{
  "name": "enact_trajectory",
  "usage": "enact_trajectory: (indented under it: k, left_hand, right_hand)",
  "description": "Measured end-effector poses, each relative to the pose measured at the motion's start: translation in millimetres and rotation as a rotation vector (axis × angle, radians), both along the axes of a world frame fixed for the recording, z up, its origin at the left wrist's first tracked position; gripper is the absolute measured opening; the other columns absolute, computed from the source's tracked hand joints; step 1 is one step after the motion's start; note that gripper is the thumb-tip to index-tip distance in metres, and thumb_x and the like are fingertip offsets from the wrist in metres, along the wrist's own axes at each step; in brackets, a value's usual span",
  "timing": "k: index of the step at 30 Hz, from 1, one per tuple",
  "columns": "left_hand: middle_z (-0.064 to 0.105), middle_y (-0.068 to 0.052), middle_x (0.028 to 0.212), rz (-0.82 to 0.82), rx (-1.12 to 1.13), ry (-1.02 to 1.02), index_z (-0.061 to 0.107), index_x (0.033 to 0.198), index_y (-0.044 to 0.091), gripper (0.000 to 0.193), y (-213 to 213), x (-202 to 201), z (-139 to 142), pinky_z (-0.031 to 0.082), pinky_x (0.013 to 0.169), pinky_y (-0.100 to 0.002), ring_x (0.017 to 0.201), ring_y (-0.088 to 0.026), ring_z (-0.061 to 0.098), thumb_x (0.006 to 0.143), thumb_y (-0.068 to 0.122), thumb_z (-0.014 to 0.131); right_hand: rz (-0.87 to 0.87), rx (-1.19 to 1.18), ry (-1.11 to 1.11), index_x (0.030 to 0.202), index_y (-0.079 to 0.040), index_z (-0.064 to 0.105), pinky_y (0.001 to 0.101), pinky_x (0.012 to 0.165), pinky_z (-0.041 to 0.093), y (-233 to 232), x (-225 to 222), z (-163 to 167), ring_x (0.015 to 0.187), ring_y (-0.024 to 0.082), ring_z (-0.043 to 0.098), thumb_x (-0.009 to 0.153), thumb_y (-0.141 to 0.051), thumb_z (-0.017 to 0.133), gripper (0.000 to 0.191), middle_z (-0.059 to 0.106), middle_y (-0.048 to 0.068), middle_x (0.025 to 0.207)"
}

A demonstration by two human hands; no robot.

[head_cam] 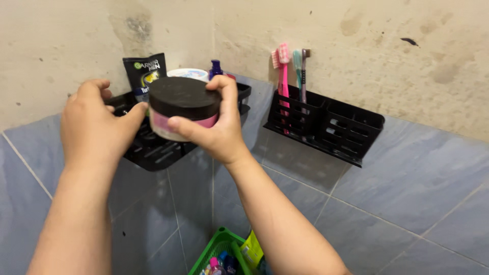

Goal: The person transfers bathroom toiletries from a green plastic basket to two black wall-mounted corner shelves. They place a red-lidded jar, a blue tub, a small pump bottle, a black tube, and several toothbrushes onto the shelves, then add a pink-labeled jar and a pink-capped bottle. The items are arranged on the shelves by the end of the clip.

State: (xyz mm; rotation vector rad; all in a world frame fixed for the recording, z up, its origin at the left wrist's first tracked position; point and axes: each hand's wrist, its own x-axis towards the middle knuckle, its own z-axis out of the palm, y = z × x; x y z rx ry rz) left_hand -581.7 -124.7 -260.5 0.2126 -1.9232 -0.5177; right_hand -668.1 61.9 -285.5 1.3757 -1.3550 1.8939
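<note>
Head view: black-lidded cream jar point(182, 108) gripped between right hand point(218, 130) and left hand point(94, 127), fingers clenched on it, just above black corner shelf point(153, 153); likely mid-placement, needing a level set-down. Toothbrushes point(290, 66) racked right.

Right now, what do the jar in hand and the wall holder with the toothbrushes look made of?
Jar: looks plastic, matte black lid over a pale body with a pink band; no glassy shine. Toothbrush holder: probably moulded black plastic, slotted walls with a slight sheen. Both hands, left and right, hold the jar.
</note>
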Motion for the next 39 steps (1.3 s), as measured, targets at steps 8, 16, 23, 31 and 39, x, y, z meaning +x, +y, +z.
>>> enact_trajectory:
  k: [8,16,23,31,39]
  left_hand:
    - [0.076,-0.013,0.096,0.038,-0.080,-0.259,0.076,0.114,0.012,0.034,-21.6,-30.9,35.1,0.055,0.081,-0.046,0.094,-0.034,0.071,0.080,0.016,0.080]
    - [0.079,-0.016,0.086,-0.264,0.305,-0.477,0.076,0.095,0.006,0.017,-38.4,-51.9,67.3,0.063,0.074,-0.040,0.078,-0.029,0.079,0.087,0.020,0.071]
    - [0.071,-0.019,0.077,0.025,-0.100,-0.232,0.075,0.081,0.000,0.034,-31.3,-79.3,62.8,0.054,0.068,-0.044,0.071,-0.034,0.069,0.078,0.031,0.090]
    - [0.071,-0.015,0.081,-0.126,-0.002,0.223,0.066,0.095,0.000,0.024,-45.8,-89.7,40.3,0.053,0.064,-0.041,0.071,-0.029,0.069,0.094,0.019,0.081]
    - [0.074,-0.016,0.096,-0.273,-0.164,0.673,0.057,0.112,-0.003,0.012,-43.1,-62.4,62.7,0.059,0.075,-0.036,0.087,-0.024,0.076,0.103,0.001,0.064]
  right_hand:
    - [-0.318,0.357,-0.090,0.113,-0.010,0.043,0.0292,0.085,0.058,-20.9,-7.2,42.9,0.099,0.016,0.067,0.064,-0.047,0.093,0.079,0.067,0.010,0.106]
    - [-0.130,0.679,-0.259,0.079,-0.011,0.051,0.0226,0.061,0.053,-21.4,-25.8,75.0,0.071,0.010,0.065,0.059,-0.043,0.093,0.056,0.068,0.005,0.080]
    - [-0.013,0.866,-0.286,0.068,-0.015,0.071,0.0209,0.057,0.050,-24.6,-35.0,86.8,0.064,0.010,0.065,0.061,-0.043,0.086,0.033,0.072,-0.001,0.071]
    - [0.065,0.704,-0.264,0.083,-0.016,0.052,0.0256,0.052,0.048,-12.9,-56.4,80.5,0.067,0.009,0.059,0.067,-0.032,0.086,0.041,0.060,-0.002,0.080]
    - [0.235,0.433,-0.360,0.098,-0.016,0.049,0.0275,0.053,0.048,-2.2,-67.7,66.6,0.079,0.010,0.061,0.077,-0.022,0.078,0.036,0.064,0.000,0.090]
